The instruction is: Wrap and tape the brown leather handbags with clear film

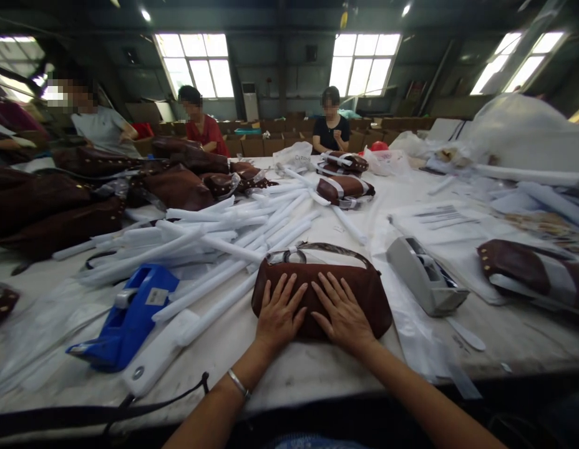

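– Where is the dark-brown, rounded oblong handbag (308, 272) laid?
– On the whitish-covered table (312, 383), directly under both hands.
– How are they held?
– The left hand (277, 317) is spread wide on its left half, the right hand (345, 317) likewise on its right; the dark looped strap (352, 254) is seen beyond them.

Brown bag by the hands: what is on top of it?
The left hand and right hand lie spread on the brown bag. The surface directly under them is covered and cannot be seen.
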Demonstrator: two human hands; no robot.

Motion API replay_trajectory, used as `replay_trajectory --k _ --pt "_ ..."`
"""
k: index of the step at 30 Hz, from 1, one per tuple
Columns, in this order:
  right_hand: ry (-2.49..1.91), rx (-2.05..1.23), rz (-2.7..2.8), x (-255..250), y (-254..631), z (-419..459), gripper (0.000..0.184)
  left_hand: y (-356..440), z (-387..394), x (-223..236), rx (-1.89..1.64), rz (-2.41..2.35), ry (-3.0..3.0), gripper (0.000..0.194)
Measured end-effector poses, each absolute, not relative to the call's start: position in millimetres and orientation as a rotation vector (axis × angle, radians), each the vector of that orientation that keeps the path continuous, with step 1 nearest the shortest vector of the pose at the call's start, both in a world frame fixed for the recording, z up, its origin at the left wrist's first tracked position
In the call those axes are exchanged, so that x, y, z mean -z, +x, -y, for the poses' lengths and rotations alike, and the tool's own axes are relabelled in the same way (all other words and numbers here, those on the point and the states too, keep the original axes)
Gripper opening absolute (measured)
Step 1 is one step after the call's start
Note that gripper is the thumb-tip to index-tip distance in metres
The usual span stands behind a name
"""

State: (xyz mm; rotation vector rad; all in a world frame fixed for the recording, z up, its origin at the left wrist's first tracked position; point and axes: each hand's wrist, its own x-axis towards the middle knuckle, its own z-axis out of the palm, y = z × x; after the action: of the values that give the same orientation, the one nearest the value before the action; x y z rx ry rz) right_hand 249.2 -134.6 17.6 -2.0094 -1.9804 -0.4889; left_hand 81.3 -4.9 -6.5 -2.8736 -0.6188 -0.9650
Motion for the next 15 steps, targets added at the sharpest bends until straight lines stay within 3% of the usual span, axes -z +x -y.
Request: replay_trajectory --k 5,7,10,13,15 --pt "-2.053 0.475 1.695 -18.5 270.4 185.3 0.052 82.3 4.9 7.2 0.971 0.655 -2.875 0.052" --pt "-2.125 0.371 1.299 -10.0 279.5 207.1 0.060 82.9 4.6 7.2 0.975 0.665 -2.875 0.052" --pt "-2.167 -0.033 0.813 6.1 290.0 227.2 0.081 83.3 4.4 6.8 0.985 0.678 -2.869 0.051" --pt "-2.120 -0.291 0.603 8.7 295.3 230.3 0.093 83.2 4.9 5.8 1.022 0.668 -2.864 0.050" --pt "-2.033 -0.322 0.643 -1.8 297.3 228.0 0.091 83.1 5.1 5.1 1.044 0.660 -2.871 0.049"
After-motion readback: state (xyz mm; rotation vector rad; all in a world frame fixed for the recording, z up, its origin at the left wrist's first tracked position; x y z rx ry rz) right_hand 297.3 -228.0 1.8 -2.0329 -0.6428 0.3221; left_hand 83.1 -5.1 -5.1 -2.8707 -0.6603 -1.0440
